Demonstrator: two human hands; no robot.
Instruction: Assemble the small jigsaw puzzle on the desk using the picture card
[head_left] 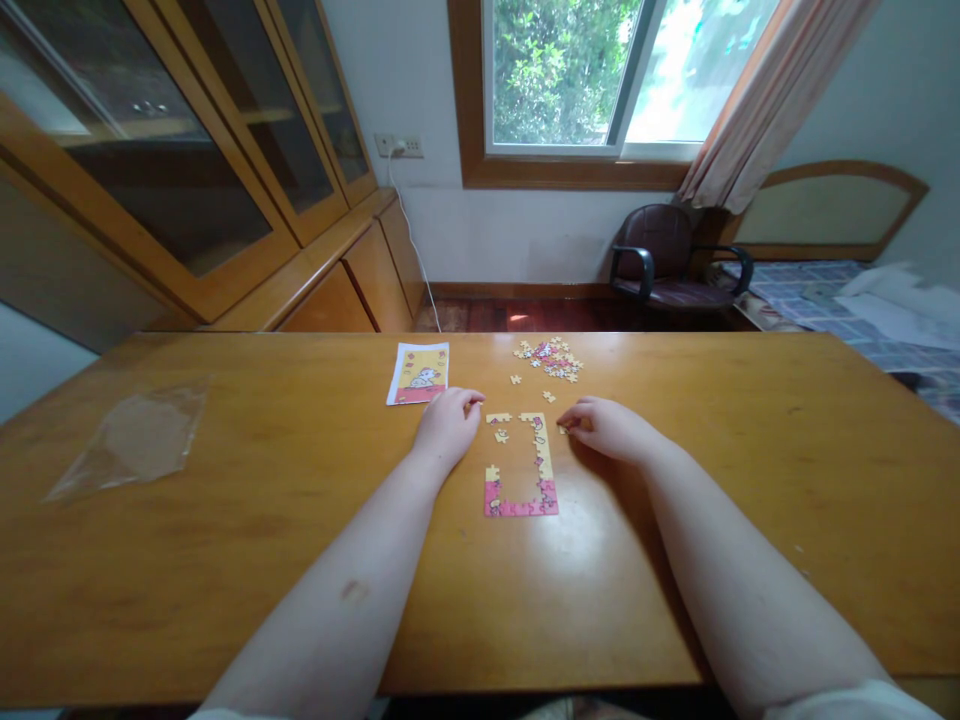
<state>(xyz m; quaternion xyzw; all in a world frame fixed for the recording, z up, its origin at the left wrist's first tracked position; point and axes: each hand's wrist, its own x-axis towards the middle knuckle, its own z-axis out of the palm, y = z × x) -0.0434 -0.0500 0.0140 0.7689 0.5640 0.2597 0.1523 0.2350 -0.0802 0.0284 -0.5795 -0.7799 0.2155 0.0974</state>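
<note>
A partly joined jigsaw puzzle frame [520, 508] lies on the table between my hands, pink at the bottom and yellow higher up, with gaps at its left side and top. My left hand [448, 425] is closed just left of the frame's top, a small yellowish puzzle piece barely showing at its fingertips. To the right of the frame, my right hand [609, 428] pinches a small yellow puzzle piece [562, 430] at the tabletop. One loose piece [502, 436] sits inside the frame. Beyond lies a heap of puzzle pieces [555, 358], with two strays [549, 397] nearer me.
A picture card [420, 372] with a white animal lies behind my left hand. A clear plastic bag [142, 435] rests on the left of the wooden table [750, 450]. Past the far edge stand a cabinet [315, 270] and an armchair [667, 255].
</note>
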